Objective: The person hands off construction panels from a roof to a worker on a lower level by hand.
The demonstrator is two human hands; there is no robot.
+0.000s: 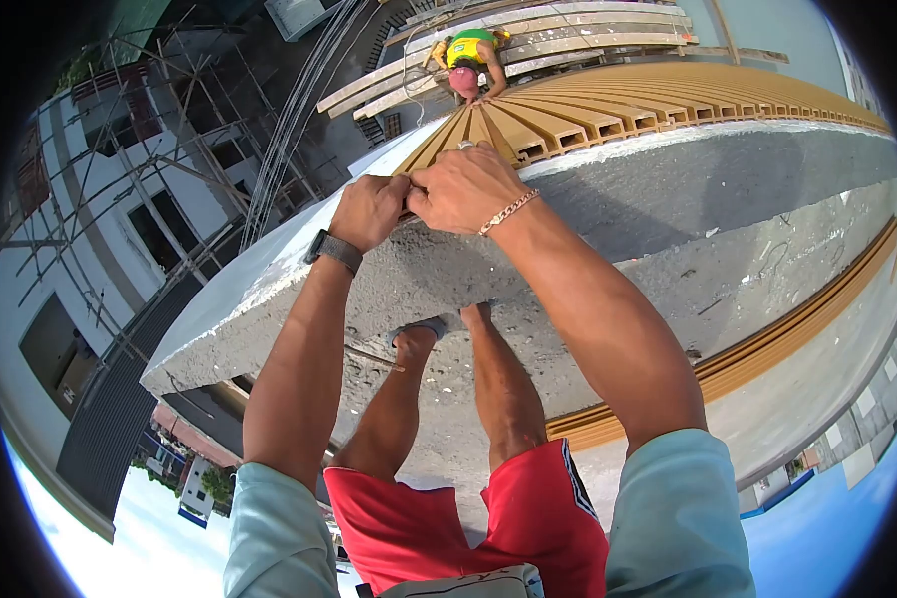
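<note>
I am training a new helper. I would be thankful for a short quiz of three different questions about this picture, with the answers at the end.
1. Multiple choice. Where are the left hand and the right hand?
A) Inside a bucket
B) At the fanned tan boards
C) On the handle of a hammer

2. True or false. The other person wears a yellow and green top.

3. Fill in the missing word. The chain bracelet is on the ____ wrist, and the dark watch is on the opposite one.

Key: 1. B; 2. True; 3. right
</note>
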